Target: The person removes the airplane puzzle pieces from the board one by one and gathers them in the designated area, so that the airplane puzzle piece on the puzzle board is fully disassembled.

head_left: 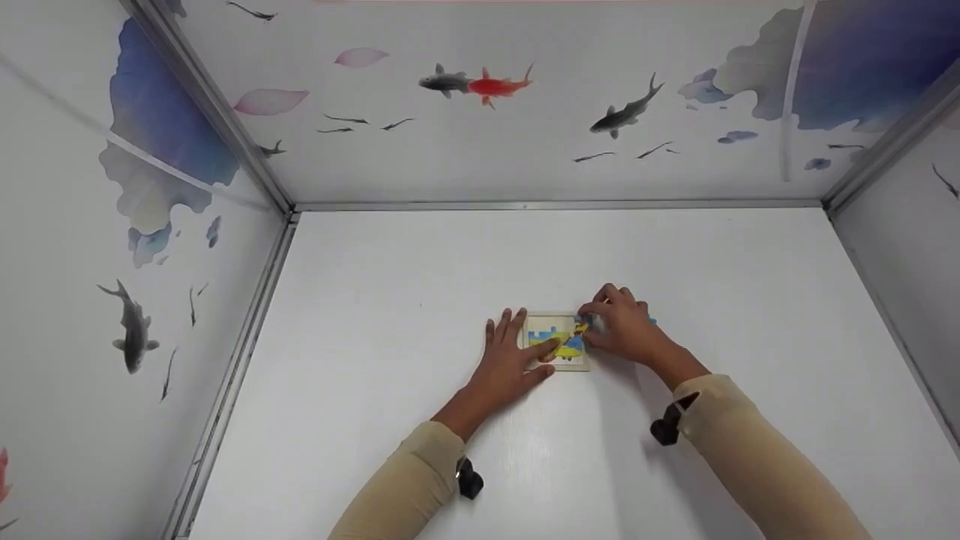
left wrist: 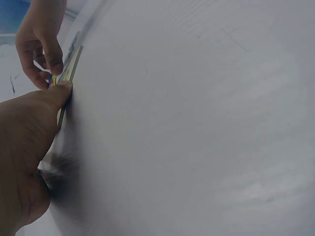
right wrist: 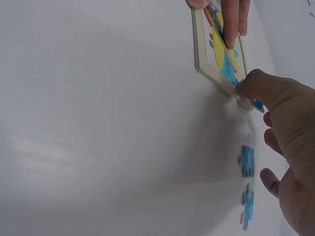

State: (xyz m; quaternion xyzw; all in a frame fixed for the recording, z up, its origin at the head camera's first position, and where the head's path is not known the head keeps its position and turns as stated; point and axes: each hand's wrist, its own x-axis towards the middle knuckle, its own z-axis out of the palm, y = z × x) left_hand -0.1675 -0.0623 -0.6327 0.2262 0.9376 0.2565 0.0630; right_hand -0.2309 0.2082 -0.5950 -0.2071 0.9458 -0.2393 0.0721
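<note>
A square wooden jigsaw tray [head_left: 551, 367] with a pale rim lies on the table, its lower part filled with joined yellow and blue pieces [head_left: 556, 346]. My left hand [head_left: 506, 367] lies at its left side with fingers spread and straight. Its index fingertip presses on the joined pieces, and the thumb rests at the near rim. At the tray's right side, my right hand [head_left: 619, 330] pinches a jigsaw piece [head_left: 581, 328] coloured blue, yellow and red between thumb and fingers. In the right wrist view, that piece's blue corner [right wrist: 258, 105] shows beyond the thumb, over the rim.
Two loose blue jigsaw pieces, one nearer the tray [right wrist: 247, 161] and one farther off [right wrist: 248, 209], lie on the white table [head_left: 420, 285] under the right hand. Walls printed with fish enclose the table at the back [head_left: 525, 165] and both sides.
</note>
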